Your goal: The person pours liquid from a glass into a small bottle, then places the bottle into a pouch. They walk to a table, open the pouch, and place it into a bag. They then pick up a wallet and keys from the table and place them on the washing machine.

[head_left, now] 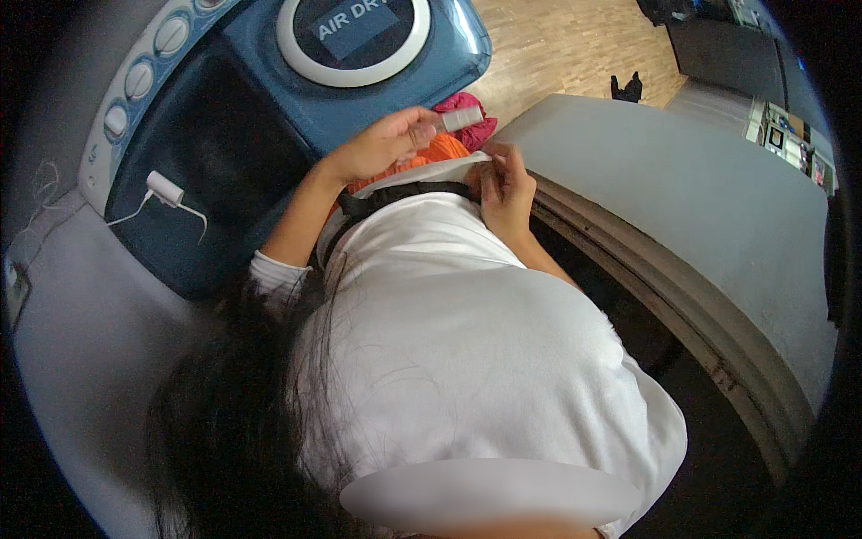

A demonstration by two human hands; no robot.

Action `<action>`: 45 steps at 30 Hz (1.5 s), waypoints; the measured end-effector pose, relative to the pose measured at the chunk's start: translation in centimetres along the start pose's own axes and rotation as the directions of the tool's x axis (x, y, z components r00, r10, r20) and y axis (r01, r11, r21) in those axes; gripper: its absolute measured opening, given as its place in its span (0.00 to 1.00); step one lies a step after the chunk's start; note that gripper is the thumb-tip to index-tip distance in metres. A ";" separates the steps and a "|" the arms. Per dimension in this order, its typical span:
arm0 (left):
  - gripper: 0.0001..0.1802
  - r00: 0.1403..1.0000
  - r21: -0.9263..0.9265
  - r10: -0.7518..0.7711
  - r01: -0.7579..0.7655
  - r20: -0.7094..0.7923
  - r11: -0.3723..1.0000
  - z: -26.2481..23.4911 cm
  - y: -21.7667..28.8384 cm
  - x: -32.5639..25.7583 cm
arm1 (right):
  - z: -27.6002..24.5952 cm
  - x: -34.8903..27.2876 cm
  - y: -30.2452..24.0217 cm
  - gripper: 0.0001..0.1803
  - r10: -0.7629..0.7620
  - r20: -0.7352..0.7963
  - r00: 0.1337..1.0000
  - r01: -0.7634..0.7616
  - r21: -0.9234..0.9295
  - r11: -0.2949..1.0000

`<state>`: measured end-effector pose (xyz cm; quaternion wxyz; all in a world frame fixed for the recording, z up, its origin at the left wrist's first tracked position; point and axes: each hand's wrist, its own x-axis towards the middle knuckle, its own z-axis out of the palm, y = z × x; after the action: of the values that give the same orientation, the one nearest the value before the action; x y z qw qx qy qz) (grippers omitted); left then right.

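Observation:
My left hand is closed round a small clear cylinder with a whitish end, which looks like a little bottle; its exact kind is hard to make out. Between thumb and fingers, my right hand pinches the hem of the white shirt that I wear. Below the raised hem a black waistband crosses my middle. Orange pleated cloth shows past the hem, between both hands. Just beyond the left hand lies bunched magenta cloth.
A blue washing machine with several white knobs stands at my left. On its dark lid rests a white plug-like block with a thin cable. To the right runs a grey curved surface. A black object lies on the wooden floor.

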<state>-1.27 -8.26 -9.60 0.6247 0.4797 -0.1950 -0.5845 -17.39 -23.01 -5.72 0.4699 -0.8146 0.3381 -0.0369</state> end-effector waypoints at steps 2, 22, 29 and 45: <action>0.22 0.998 0.067 -0.050 0.047 0.047 0.997 0.8 -0.4 1.1 | -0.3 -0.2 1.3 0.19 -0.222 -0.116 0.968 0.231 0.066 0.971; 0.15 0.960 0.754 -0.194 -0.025 0.200 0.656 4.1 1.1 4.9 | -6.4 3.0 -0.5 0.16 -0.488 0.543 0.683 0.726 -0.580 0.370; 0.16 0.871 -0.125 -0.421 0.461 0.255 0.878 2.2 -2.4 6.1 | -6.5 7.5 0.1 0.15 -0.612 0.709 0.349 0.898 -0.441 0.002; 0.14 0.956 0.970 -0.249 -0.102 0.157 0.221 2.5 4.0 4.3 | -4.8 9.6 -1.2 0.17 -0.382 0.876 0.294 0.951 -0.228 0.208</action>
<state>-0.12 -13.70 -6.47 0.1263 0.6844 -0.5787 -0.4252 -11.19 -31.81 -4.56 0.0953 -0.9317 -0.3060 0.1711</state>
